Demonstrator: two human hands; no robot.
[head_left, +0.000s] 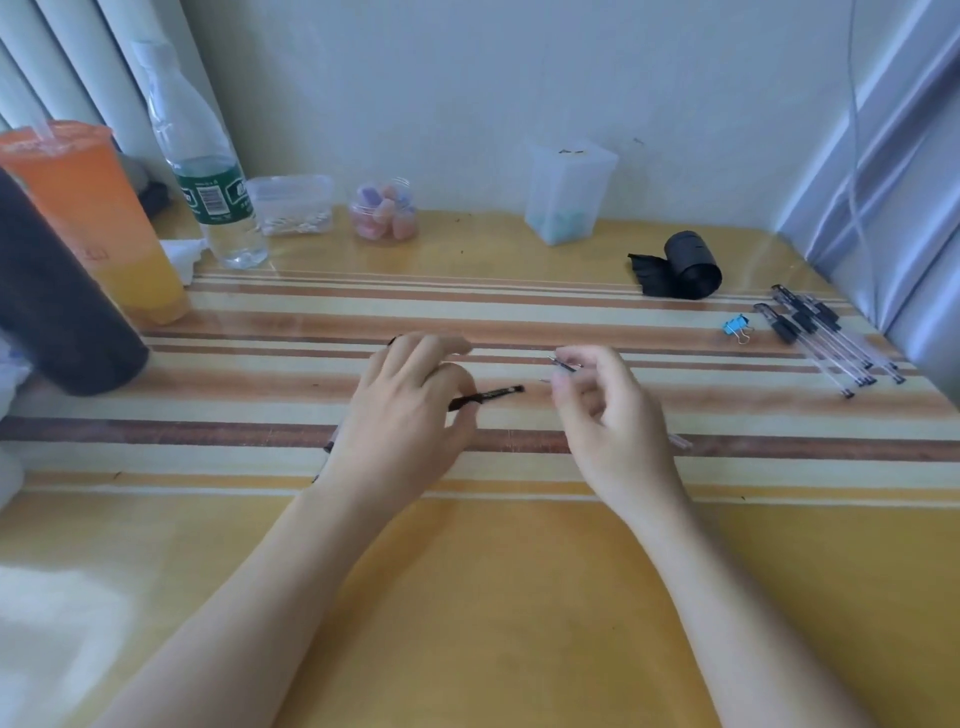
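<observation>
Striped table (519, 571): my left hand (410, 410) pinches black cap (488, 395), axis rightward toward right hand (608, 410), pinching what seems a refill (563, 364).

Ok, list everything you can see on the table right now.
drink cup: one, orange, far left
dark cylinder: one, blackish, left edge
water bottle: one, clear with green label, back left
tissue: one, white, beside bottle
swab box: one, clear, back
jar: one, clear, pink and purple contents, back
tall container: one, translucent, back centre
roll: one, black, back right
binder clip: one, blue, right
pens: several, clear with black caps, right
pen part: one, black, centre
refill: one, thin, dark, centre
left hand: grips pen part
right hand: pinches refill
</observation>
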